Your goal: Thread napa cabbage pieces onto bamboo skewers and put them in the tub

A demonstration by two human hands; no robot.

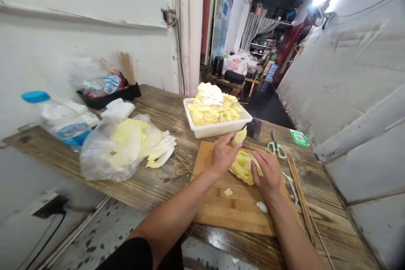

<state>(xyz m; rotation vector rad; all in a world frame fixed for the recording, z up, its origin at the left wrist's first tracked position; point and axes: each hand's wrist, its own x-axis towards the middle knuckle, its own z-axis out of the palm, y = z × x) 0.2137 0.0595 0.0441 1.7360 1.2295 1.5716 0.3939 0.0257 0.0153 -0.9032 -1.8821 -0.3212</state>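
Observation:
On a wooden cutting board point(234, 204) lies a pile of pale yellow cabbage leaves point(242, 166). My left hand point(223, 154) pinches one small cabbage piece point(239, 136) lifted above the board's far edge. My right hand point(268, 173) rests on the cabbage pile, fingers curled over it. Just beyond the board stands a white tray point(218, 128) heaped with cut cabbage pieces. Two small white scraps lie on the board near me.
A clear plastic bag of cabbage leaves point(122, 147) lies at left, with a blue-capped water bottle point(58, 120) behind it. Green-handled scissors point(276, 147), a cleaver point(254, 128) and bamboo skewers point(300, 194) lie right of the board. A black tray with skewers point(109, 93) sits by the wall.

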